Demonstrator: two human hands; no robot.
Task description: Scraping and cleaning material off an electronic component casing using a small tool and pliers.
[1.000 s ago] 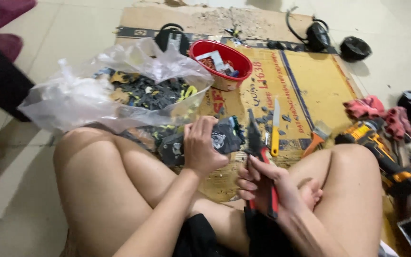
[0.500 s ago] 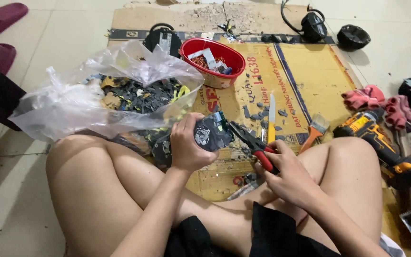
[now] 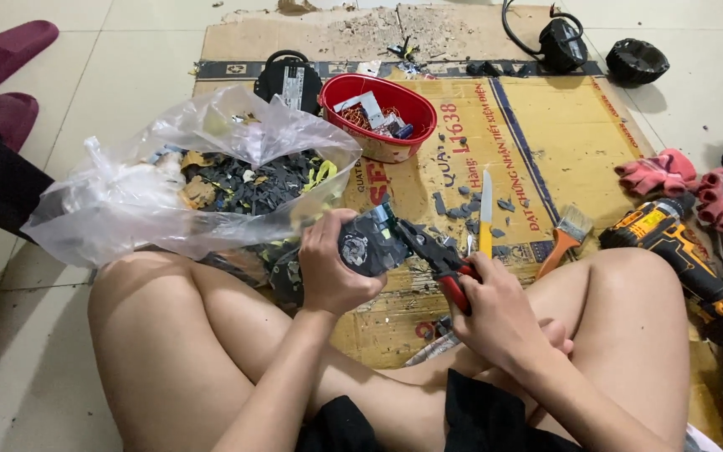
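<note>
1. A clear plastic bag on the floor at the left already held many dark broken plastic pieces.
2. The left hand was closed around a black, partly dismantled plastic casing, held over the knees.
3. The right hand gripped red-handled pliers, biting the casing's edge; breaking-up looked unfinished.
4. A yellow-and-black cordless drill lay unused at the right.

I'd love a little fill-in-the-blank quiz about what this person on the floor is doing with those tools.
The left hand holds a black part; the right hand holds red-handled ____.
The bowl beyond the plastic bag is ____.
The paintbrush has an ____ handle.
The drill lies to the person's ____.

Missing words: pliers; red; orange; right
</note>
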